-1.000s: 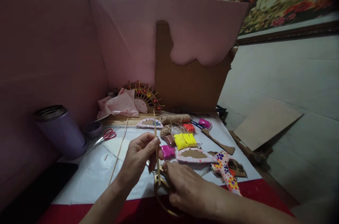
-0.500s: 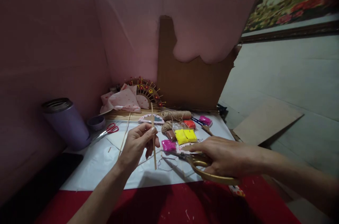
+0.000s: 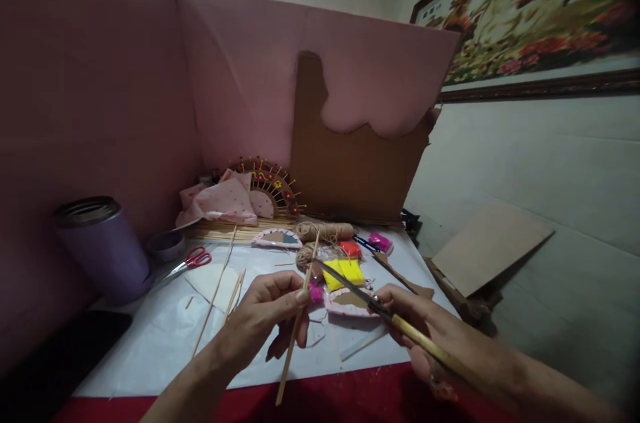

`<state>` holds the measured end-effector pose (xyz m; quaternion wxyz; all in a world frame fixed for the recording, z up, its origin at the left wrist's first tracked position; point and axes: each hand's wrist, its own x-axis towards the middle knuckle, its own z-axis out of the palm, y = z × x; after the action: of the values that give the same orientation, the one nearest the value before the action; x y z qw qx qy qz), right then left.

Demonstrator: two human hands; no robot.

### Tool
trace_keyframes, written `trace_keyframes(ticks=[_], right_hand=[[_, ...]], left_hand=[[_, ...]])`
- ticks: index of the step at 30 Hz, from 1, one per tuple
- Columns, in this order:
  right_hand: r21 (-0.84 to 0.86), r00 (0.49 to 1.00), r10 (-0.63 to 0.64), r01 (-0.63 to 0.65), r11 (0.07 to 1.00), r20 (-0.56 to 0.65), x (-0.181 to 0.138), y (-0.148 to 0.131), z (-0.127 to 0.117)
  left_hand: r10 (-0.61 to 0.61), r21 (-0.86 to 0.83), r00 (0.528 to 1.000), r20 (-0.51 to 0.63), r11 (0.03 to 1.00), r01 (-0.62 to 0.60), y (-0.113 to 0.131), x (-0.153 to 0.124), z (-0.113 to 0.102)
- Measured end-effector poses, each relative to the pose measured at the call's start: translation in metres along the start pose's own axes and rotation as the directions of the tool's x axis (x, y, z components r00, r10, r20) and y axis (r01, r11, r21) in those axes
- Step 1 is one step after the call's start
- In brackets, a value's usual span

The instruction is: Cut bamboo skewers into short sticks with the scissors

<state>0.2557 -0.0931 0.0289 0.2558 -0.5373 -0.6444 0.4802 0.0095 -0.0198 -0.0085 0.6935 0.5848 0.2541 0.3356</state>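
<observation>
My left hand (image 3: 273, 306) pinches a thin wooden stick (image 3: 287, 369) between thumb and fingers. The stick slants, its upper end above the fingertips and its lower end over the red table edge. In my right hand (image 3: 425, 326) are scissors (image 3: 345, 284) with gold-coloured handles. Their dark blades point up and left, the tips close to the stick's upper part; whether they touch it I cannot tell. Below the blades lies a half-round cardboard piece (image 3: 350, 303) with a pink fabric edge. Yellow packets (image 3: 345, 273) and a magenta packet (image 3: 316, 293) are just behind it.
Red-handled scissors (image 3: 197, 257), loose sticks (image 3: 215, 296) and a white piece (image 3: 200, 286) lie at left near a purple tumbler (image 3: 103, 249). Twine rolls (image 3: 330, 231) and a decorated fan-shaped piece (image 3: 275, 186) stand further back, before pink and brown board (image 3: 350, 169).
The scissors have risen and turned, their blades now up beside the stick. The stick's lower end has come nearer to me. Short sticks now show on the sheet left of my left hand.
</observation>
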Motion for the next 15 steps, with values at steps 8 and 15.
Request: trace_keyframes(ticks=[8,15], right_hand=[[-0.041,0.996,0.087,-0.086,0.995,0.015,-0.003,0.002,0.003],[0.053,0.995,0.035,-0.04,0.998,0.096,0.005,-0.002,0.011]], left_hand=[[0.009,0.007,0.997,-0.074,1.0,-0.008,0.004,-0.002,-0.005],[-0.088,0.046,0.995,0.053,0.995,0.085,0.001,-0.004,0.001]])
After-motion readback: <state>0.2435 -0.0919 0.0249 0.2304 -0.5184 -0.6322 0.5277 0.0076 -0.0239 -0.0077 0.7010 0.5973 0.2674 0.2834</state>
